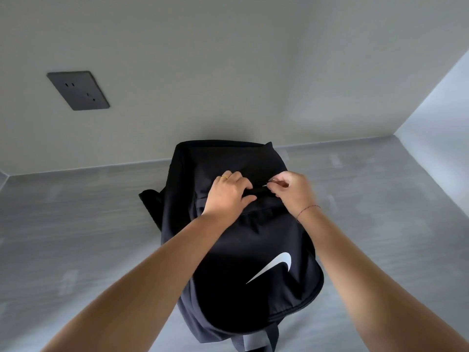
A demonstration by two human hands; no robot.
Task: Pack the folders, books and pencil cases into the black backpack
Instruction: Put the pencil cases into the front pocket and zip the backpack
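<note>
**Both hands at the zip of the black backpack**

The black backpack lies on the grey surface with its front panel facing up. Its far end rests against the pale wall, and its near end reaches the bottom edge of the view. A white swoosh logo sits on the lower part of the front panel. A grey webbing loop shows at the near end, and a black shoulder strap pokes out on the left side.

The left hand rests on the upper part of the bag. Its grip is closed on the fabric just beside the zip line, with the fingers bent down over it and the thumb stretched along the cloth. A gold ring is on one finger.

The right hand is just beside the left, with a small gap between them. Its grip is pinched together on the small metal zipper pull. A thin red string bracelet circles that wrist.

Both bare forearms reach in from the bottom corners. A dark socket plate is set in the wall, up and to the left.
</note>
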